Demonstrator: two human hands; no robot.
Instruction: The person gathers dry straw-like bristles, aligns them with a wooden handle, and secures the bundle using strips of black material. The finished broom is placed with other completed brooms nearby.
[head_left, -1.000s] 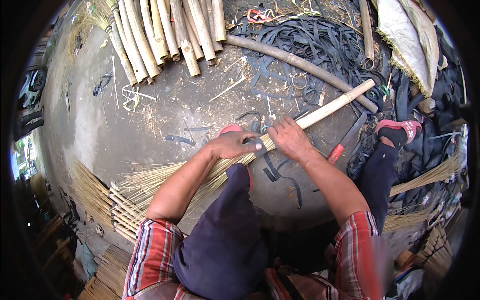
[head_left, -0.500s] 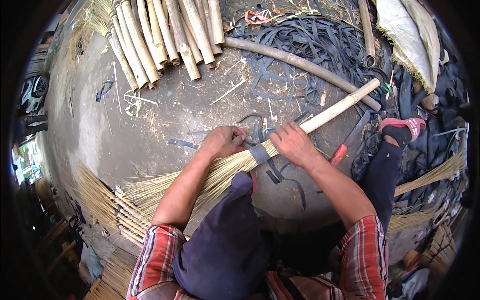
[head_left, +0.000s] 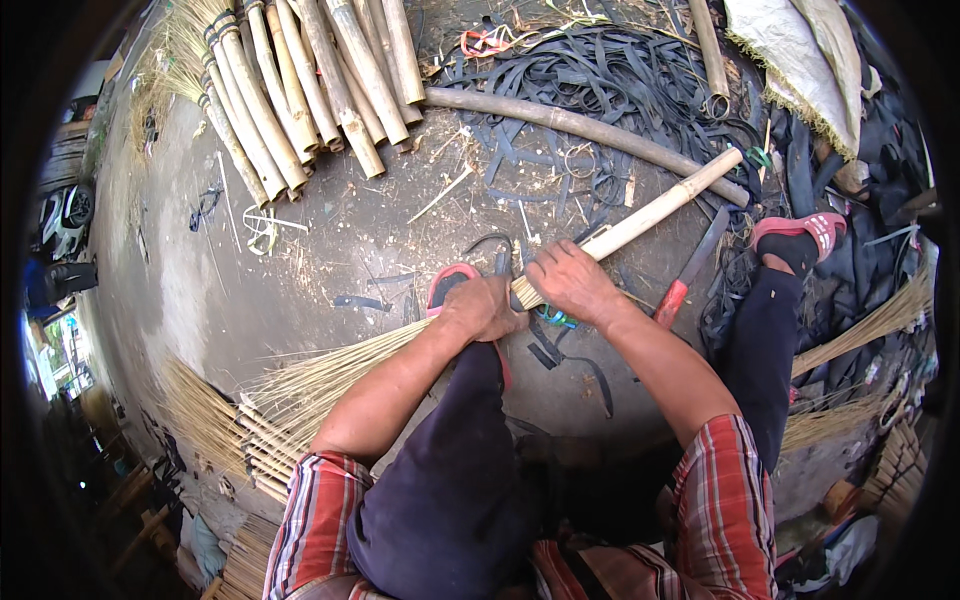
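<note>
Apparently the binding is midway: the straw [head_left: 350,365] is gathered against the bamboo handle [head_left: 660,208], while fastening the dark strip [head_left: 503,262] seems left to do. This piece slants across the middle of the floor [head_left: 300,330]. The left hand [head_left: 485,308] is curled closed around the straw's neck, hiding any finished turns; the right hand [head_left: 572,280] bends its fingers over the handle's lower end. Banded brooms [head_left: 245,110] lie toward the floor's far left.

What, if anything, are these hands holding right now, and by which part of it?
A straw broom, by its middle: the left hand is around the straw, while the right hand grips near where the straw meets the bamboo handle.
</note>
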